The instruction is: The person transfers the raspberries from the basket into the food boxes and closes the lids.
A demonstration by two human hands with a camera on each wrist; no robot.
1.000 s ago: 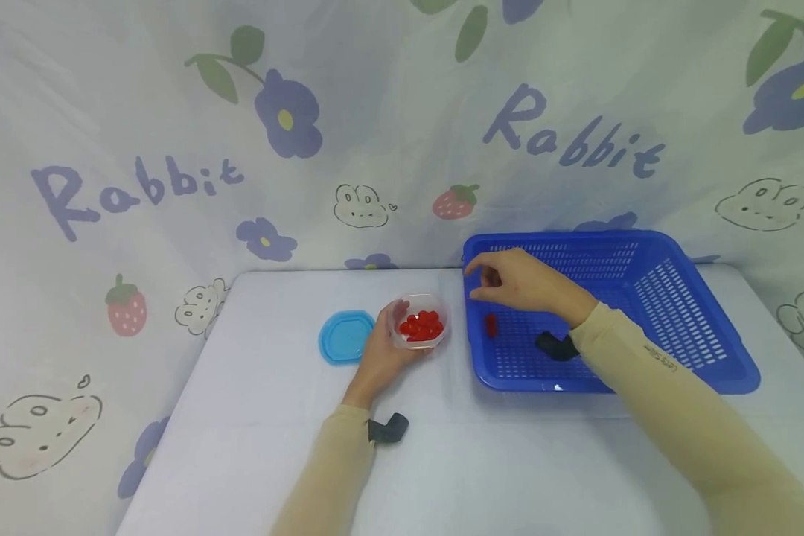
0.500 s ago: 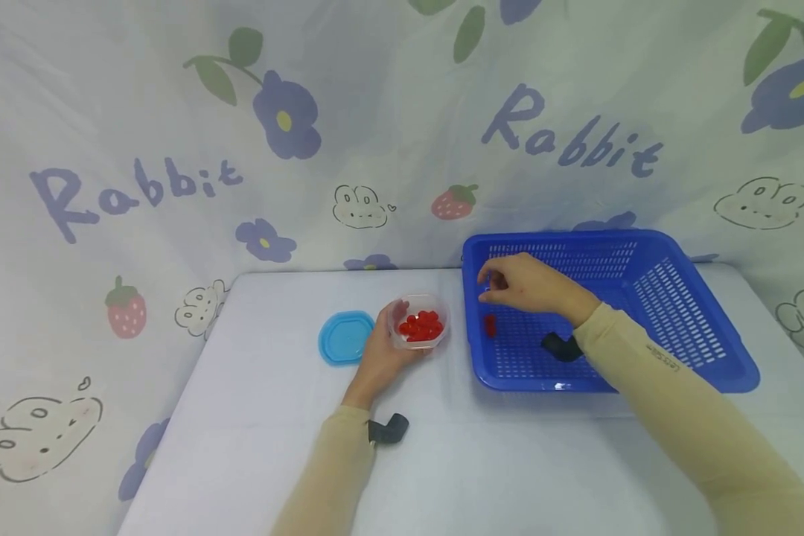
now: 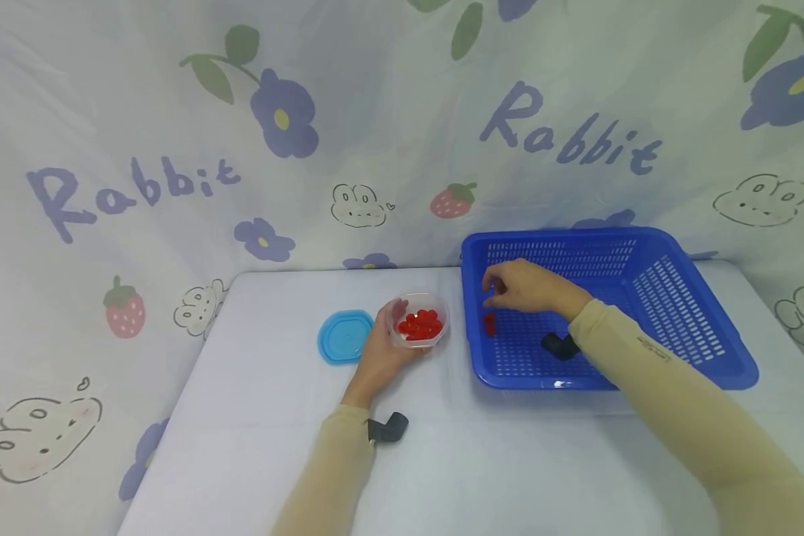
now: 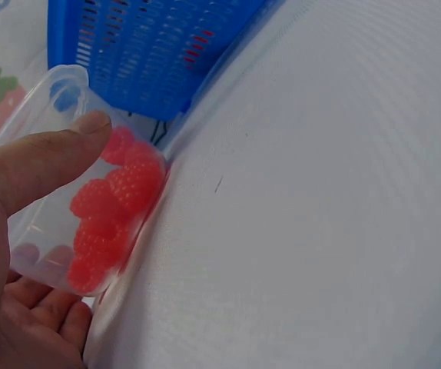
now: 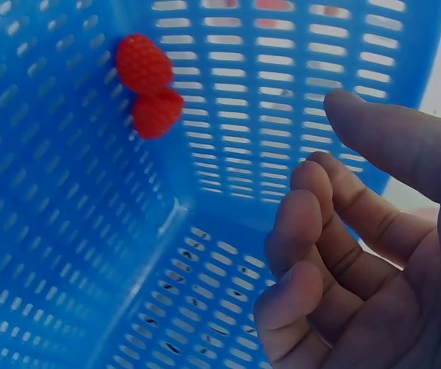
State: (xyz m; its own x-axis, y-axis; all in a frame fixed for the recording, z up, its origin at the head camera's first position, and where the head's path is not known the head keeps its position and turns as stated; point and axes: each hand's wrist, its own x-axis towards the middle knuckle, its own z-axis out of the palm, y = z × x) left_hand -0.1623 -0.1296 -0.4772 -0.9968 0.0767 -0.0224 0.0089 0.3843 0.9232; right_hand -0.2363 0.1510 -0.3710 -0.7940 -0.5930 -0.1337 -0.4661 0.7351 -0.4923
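My left hand [image 3: 383,359] grips a clear plastic tub [image 4: 40,223] on the white table, thumb along one side and fingers on the other. Several red raspberries [image 3: 420,326] lie in the bottom of the tub. Over the left part of a blue plastic basket [image 3: 656,372] hovers my right hand [image 3: 528,286], its fingers loosely bent and nothing between thumb and fingertips. Below it, against the basket's left wall, two raspberries touch each other: an upper raspberry [image 5: 144,64] and a lower raspberry [image 5: 157,114] in the right wrist view.
A light-blue lid [image 3: 344,339] lies flat on the table [image 3: 496,476], left of the tub. The basket stands close to the tub's right. Behind the table hangs a patterned curtain [image 3: 375,112]. A dark camera mount [image 3: 388,428] sticks out from the left wrist.
My right hand has shifted slightly right and down, from over the basket's left rim to inside its outline. The left hand and tub stay in place.
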